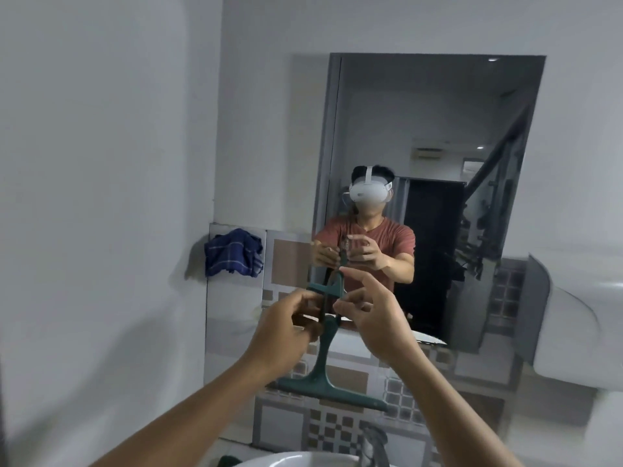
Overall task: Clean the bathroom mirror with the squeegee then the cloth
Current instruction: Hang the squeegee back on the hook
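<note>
Mirror [438,163] on white wall [101,129], tiles [290,257] below. Blue cloth [234,252] hanging left of mirror's bottom corner. Green squeegee [325,369] up before mirror's bottom edge, blade down, handle pinched by left hand [286,326] and right hand [374,315]. White sink [296,461] below.

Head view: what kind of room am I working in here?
Most likely a small bathroom: a wall mirror, a white sink with a tap below it, and patterned wall tiles.
</note>
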